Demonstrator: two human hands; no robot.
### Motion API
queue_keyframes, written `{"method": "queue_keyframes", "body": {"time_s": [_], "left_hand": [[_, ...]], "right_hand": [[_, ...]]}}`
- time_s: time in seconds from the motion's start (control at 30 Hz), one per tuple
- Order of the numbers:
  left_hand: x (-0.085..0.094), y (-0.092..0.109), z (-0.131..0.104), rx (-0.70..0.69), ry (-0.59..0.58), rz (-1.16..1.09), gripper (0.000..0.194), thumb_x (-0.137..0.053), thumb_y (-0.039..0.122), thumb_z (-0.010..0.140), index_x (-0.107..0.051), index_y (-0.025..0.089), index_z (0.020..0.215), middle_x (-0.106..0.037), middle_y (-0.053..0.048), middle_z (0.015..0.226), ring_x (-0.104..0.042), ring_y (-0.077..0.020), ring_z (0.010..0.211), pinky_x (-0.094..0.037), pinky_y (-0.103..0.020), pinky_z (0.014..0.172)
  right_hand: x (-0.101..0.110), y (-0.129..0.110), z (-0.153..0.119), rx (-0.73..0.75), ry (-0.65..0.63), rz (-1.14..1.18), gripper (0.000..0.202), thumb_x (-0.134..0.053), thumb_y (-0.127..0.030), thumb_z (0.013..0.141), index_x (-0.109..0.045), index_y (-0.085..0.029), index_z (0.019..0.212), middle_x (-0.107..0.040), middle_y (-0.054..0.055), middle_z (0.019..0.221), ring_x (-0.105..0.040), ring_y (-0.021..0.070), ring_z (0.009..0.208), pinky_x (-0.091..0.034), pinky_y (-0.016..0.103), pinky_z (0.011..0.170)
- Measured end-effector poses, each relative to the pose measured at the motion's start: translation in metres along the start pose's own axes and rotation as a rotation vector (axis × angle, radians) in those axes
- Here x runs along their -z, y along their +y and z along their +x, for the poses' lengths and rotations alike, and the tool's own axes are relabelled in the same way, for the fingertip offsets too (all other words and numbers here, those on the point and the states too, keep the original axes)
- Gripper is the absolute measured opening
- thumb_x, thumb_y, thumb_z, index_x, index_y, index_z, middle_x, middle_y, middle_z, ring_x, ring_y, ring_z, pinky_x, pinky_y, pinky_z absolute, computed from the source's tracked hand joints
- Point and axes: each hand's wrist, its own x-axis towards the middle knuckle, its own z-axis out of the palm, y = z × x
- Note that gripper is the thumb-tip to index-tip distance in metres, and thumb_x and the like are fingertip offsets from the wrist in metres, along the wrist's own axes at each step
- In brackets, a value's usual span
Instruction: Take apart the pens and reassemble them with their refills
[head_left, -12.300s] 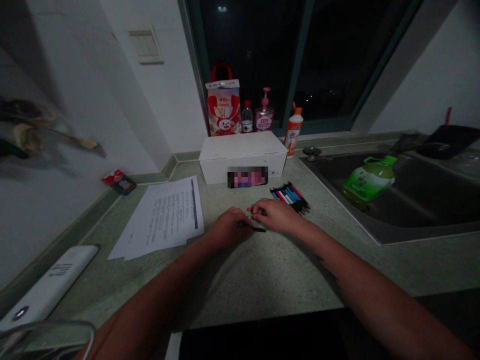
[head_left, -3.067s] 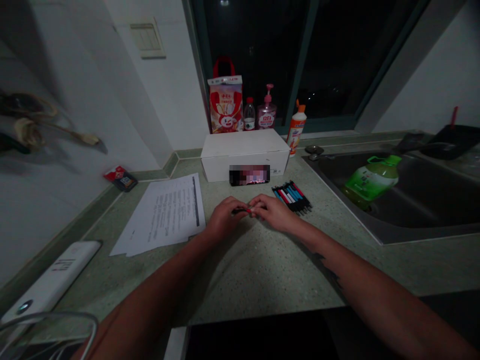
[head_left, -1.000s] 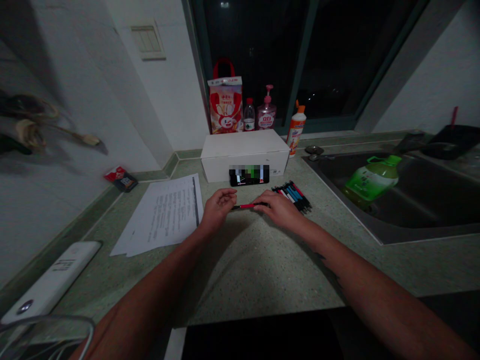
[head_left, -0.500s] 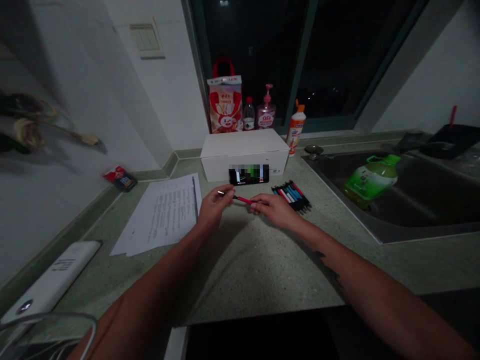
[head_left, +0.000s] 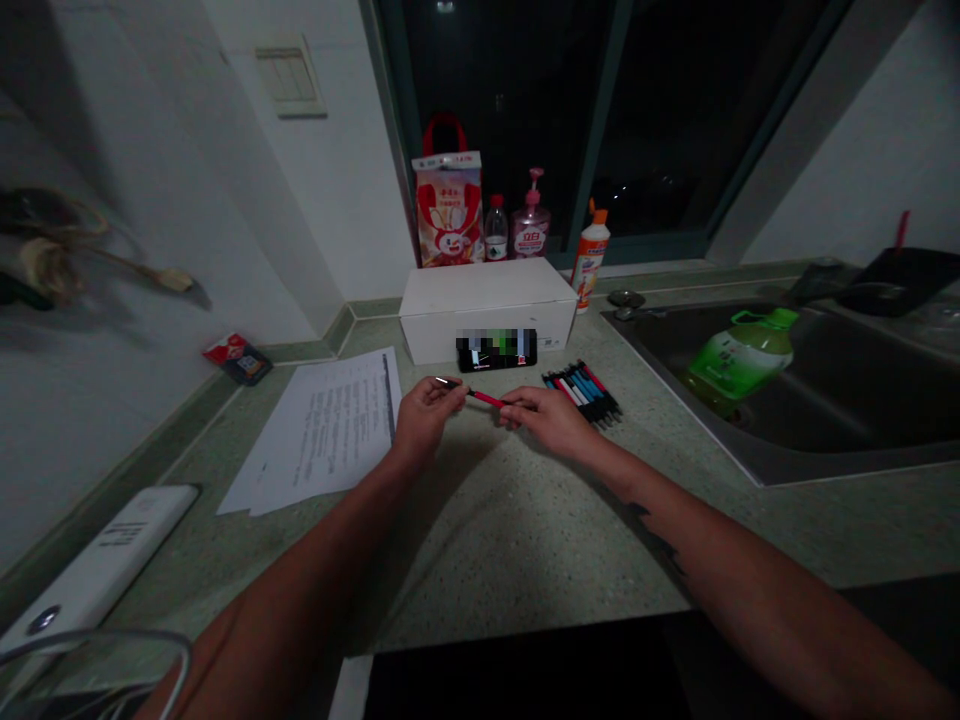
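A slim red and black pen (head_left: 487,399) is held level above the counter between my two hands. My left hand (head_left: 429,408) pinches its black end, where a bright metallic tip shows past the fingers. Around the red barrel's other end, the fingers of my right hand (head_left: 541,413) are closed. Just beyond my right hand lies a row of several pens (head_left: 583,392) in red, blue, white and black. A phone (head_left: 497,352) with a lit screen leans against a white box (head_left: 487,300) behind the hands.
Printed sheets (head_left: 319,430) lie left, near a small red and dark packet (head_left: 236,358) and a long white device (head_left: 105,565). At right, a green-labelled jug (head_left: 742,355) sits in the sink (head_left: 832,450). Bottles, including a pink pump bottle (head_left: 531,225), stand behind the box.
Both hands keep their hold on the pen, almost unmoved. The left fingers have shifted very slightly around the black end, and the whole view has moved a little.
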Motion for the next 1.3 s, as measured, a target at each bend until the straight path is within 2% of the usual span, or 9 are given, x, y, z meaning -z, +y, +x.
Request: {"method": "queue_keyframes", "body": {"time_s": [0.2,0.3,0.43,0.53,0.73,0.83,1.0,1.13,1.3], "left_hand": [[-0.0019,0.0005,-0.003,0.013,-0.006,0.041,0.023,-0.079,0.032,0.068,-0.067,0.016,0.08,-0.065,-0.001,0.069,-0.058,-0.0129,0.065,-0.048,-0.027,0.064],[-0.0003,0.0035,-0.0033,-0.026,-0.046,0.052,0.023,-0.079,0.03,0.069,-0.069,0.016,0.084,-0.069,-0.003,0.079,-0.061,-0.0139,0.073,-0.05,-0.028,0.071],[0.0017,0.0043,-0.002,-0.023,-0.093,0.019,0.025,-0.077,0.032,0.071,-0.07,0.017,0.09,-0.073,-0.005,0.09,-0.064,-0.0155,0.08,-0.051,-0.029,0.075],[0.0008,0.0024,-0.0019,-0.003,-0.093,-0.03,0.027,-0.075,0.035,0.074,-0.068,0.017,0.092,-0.074,-0.008,0.094,-0.066,-0.0165,0.081,-0.052,-0.03,0.074],[-0.0007,-0.0013,-0.0016,-0.015,-0.045,-0.078,0.028,-0.072,0.039,0.079,-0.061,0.018,0.094,-0.075,-0.009,0.092,-0.069,-0.017,0.077,-0.054,-0.03,0.071],[0.0002,-0.0004,-0.0007,-0.04,-0.014,-0.076,0.03,-0.072,0.041,0.079,-0.059,0.018,0.096,-0.074,-0.009,0.092,-0.07,-0.0171,0.077,-0.056,-0.032,0.073],[-0.0002,0.0035,-0.0012,-0.045,-0.06,-0.094,0.033,-0.073,0.041,0.078,-0.058,0.018,0.098,-0.073,-0.007,0.092,-0.07,-0.0165,0.079,-0.057,-0.034,0.079],[-0.0019,0.0052,-0.003,-0.06,-0.077,-0.064,0.029,-0.071,0.037,0.08,-0.059,0.018,0.099,-0.073,-0.007,0.091,-0.069,-0.0168,0.08,-0.056,-0.033,0.077],[-0.0031,0.0044,-0.0036,-0.129,-0.085,0.047,0.025,-0.068,0.033,0.081,-0.06,0.018,0.099,-0.073,-0.007,0.09,-0.069,-0.0173,0.081,-0.055,-0.032,0.074]], "right_hand": [[0.0016,0.0003,-0.0022,0.038,0.049,-0.163,0.016,-0.065,-0.029,0.089,-0.072,-0.019,0.099,-0.075,0.006,0.089,-0.067,0.0177,0.078,-0.05,0.031,0.075],[-0.0007,0.0016,-0.002,0.021,0.009,-0.061,0.017,-0.062,-0.028,0.091,-0.071,-0.018,0.101,-0.075,0.006,0.087,-0.066,0.0166,0.076,-0.051,0.031,0.074],[-0.0044,0.0009,0.0006,-0.074,-0.073,0.121,0.019,-0.056,-0.03,0.094,-0.068,-0.016,0.096,-0.075,0.006,0.08,-0.065,0.014,0.069,-0.052,0.028,0.068],[-0.0043,0.0006,0.0022,-0.079,-0.052,0.127,0.019,-0.057,-0.031,0.094,-0.068,-0.016,0.094,-0.075,0.006,0.081,-0.065,0.0136,0.068,-0.051,0.027,0.067],[0.0009,0.0038,0.0024,0.006,0.061,-0.122,0.016,-0.066,-0.03,0.088,-0.073,-0.019,0.097,-0.076,0.006,0.088,-0.067,0.018,0.077,-0.05,0.03,0.071],[0.002,0.0047,0.0026,0.021,0.089,-0.231,0.017,-0.065,-0.032,0.089,-0.076,-0.022,0.098,-0.076,0.006,0.093,-0.067,0.0197,0.083,-0.05,0.032,0.074],[0.0017,0.0032,0.0029,0.069,0.045,-0.281,0.015,-0.065,-0.031,0.09,-0.077,-0.023,0.095,-0.074,0.005,0.089,-0.065,0.0193,0.084,-0.048,0.031,0.076],[0.0024,0.0025,0.0024,0.101,0.063,-0.322,0.013,-0.069,-0.029,0.088,-0.078,-0.022,0.095,-0.072,0.006,0.088,-0.064,0.0196,0.085,-0.047,0.032,0.076],[0.0008,0.0045,0.0028,0.044,0.041,-0.242,0.012,-0.069,-0.028,0.088,-0.078,-0.024,0.094,-0.073,0.005,0.09,-0.066,0.0193,0.085,-0.049,0.032,0.078]]}}
